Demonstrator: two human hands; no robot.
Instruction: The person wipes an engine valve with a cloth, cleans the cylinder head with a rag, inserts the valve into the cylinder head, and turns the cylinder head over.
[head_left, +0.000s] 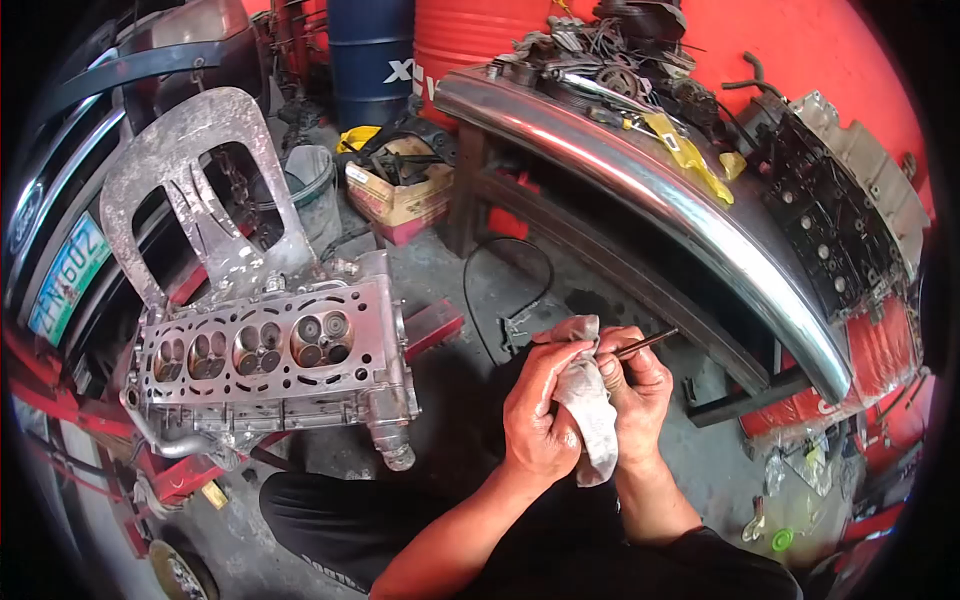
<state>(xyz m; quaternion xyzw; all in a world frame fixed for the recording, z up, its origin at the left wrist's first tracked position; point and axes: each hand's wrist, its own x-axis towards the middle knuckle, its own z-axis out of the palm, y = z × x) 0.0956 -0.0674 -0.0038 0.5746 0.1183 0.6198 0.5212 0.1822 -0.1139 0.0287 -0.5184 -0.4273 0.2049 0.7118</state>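
Note:
In front of my lap, my left hand (541,412) is closed around a grey-white rag (588,405) that hangs down between my palms. My right hand (643,400) pinches a thin dark metal rod (648,343), which looks like a valve stem. Its free end points up and right, while the other end is hidden by the rag and fingers. To the left, an engine cylinder head (265,385) rests with its combustion chambers facing up. Valves (258,348) show in the chambers, and a dark open port (338,353) shows in the rightmost one.
A worn plastic chair (190,150) stands behind the cylinder head. A chrome bumper (640,180) lies along a bench at right, near an engine block (830,220). A cardboard box (400,190), a bucket (312,195) and a black cable (549,270) are on the floor.

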